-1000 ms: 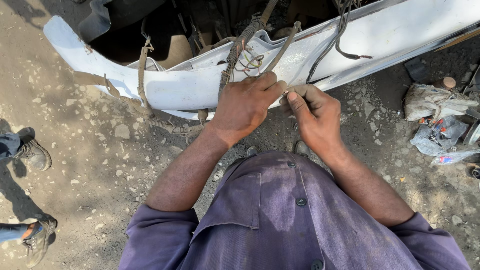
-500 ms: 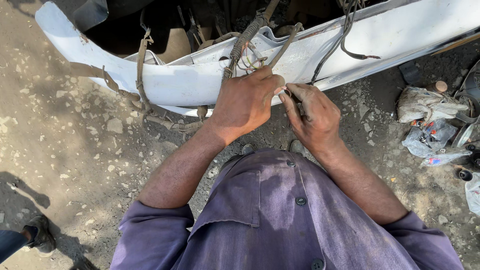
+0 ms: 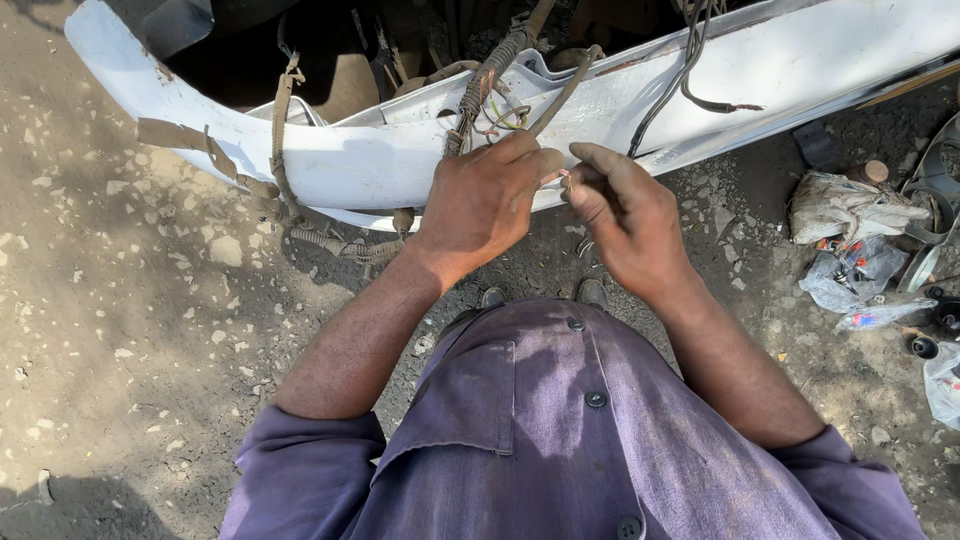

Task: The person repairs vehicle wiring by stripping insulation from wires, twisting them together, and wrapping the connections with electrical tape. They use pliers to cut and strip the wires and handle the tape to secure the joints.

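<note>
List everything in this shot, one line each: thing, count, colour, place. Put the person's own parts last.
body panel: one, white, lying across the top on the ground
wrapped wire bundle: one, brown, running over the panel down to the left hand
thin loose wires: a few, pale, just above the left hand
black cable: one, hanging over the panel at upper right
taped strap: one, tan, draped over the panel's left part
crumpled rag: one, dirty white, on the ground at right
plastic bags: a few, clear, below the rag
ground: grey-brown dirt with small stones
shirt: one, purple, buttoned, bottom centre
left hand: fingers curled at the wire bundle
right hand: fingertips pinched beside the left hand; what they hold is too small to tell
</note>
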